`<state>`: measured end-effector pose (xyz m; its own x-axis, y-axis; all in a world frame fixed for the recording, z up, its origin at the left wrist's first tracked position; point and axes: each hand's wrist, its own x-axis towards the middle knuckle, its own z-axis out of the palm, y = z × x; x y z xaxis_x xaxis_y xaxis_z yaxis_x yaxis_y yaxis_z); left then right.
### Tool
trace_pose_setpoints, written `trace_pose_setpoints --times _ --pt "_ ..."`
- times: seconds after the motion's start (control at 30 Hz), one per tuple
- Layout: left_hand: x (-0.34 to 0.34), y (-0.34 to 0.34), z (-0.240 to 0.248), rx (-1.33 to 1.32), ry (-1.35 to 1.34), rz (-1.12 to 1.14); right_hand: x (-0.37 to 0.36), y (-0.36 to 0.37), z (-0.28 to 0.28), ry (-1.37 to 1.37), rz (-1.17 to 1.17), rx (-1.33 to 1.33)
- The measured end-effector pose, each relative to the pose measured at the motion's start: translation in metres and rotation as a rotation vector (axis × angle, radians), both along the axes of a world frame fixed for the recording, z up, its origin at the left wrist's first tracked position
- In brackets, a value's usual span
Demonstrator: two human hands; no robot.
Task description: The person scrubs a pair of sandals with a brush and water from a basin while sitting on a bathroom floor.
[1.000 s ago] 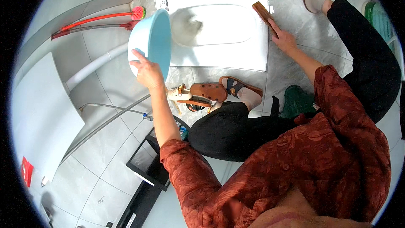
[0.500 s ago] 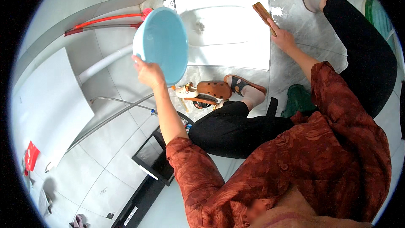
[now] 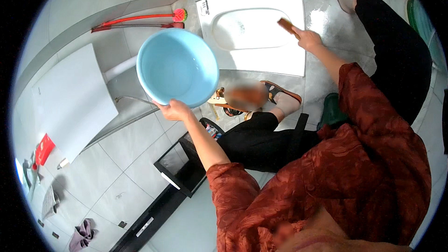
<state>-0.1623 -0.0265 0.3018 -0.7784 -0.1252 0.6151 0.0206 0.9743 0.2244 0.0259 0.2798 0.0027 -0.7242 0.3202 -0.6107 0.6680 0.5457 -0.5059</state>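
Note:
My left hand grips the near rim of a light-blue plastic basin, fingers partly hidden beneath it. The basin's inside faces up toward me and looks empty. In my right hand is a short brown wooden brush, held by one end over the right side of a white squat toilet. The brush's underside does not show. Between the basin and my foot lie several shoes, among them a brown sole, blurred, and a cream shoe.
A red-handled toilet brush lies along the raised ledge beyond the basin. To the left are a white washbasin panel and pipe. A black-framed shelf stands near my left elbow. A green stool is under me.
The basin has swung from over the toilet's left edge toward me and turned from tilted to facing up. My right hand and the brush have lifted slightly, and the brush now points more sideways.

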Motion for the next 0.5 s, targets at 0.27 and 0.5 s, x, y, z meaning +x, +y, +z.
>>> trace_pose_setpoints --times 0.27,0.5 --pt "0.031 0.017 0.016 0.200 0.030 -0.205 -0.020 -0.030 0.033 0.212 -0.150 -0.182" --pt "0.028 0.019 0.020 -0.230 0.231 -0.441 -0.039 -0.037 0.102 0.239 -0.385 -1.084"
